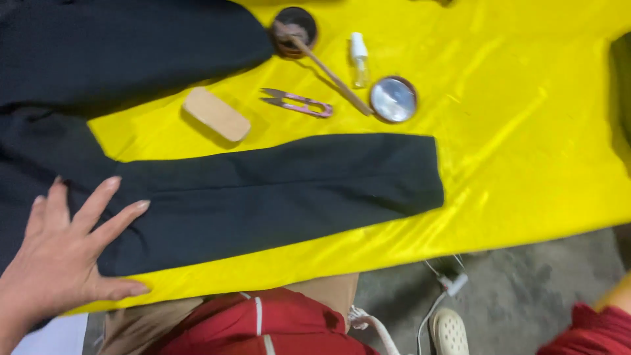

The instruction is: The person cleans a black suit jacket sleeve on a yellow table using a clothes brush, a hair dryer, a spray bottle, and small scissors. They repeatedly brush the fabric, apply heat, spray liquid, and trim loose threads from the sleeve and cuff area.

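My left hand lies flat, fingers spread, on the black jacket, whose sleeve stretches across the yellow cloth; a wooden block and scissors lie just beyond.

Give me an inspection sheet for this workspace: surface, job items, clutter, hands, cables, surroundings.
Surface: yellow cloth, glossy, wrinkled.
Job's things: black garment laid flat, one sleeve stretched out to the right.
Clutter: wooden block, pink thread snips, small spray bottle, round tin with wooden stick, round lid.
Hands: left hand flat, fingers spread on the garment; right hand not in view.
Cables: white cable on the floor.
Surroundings: grey floor, white shoe.
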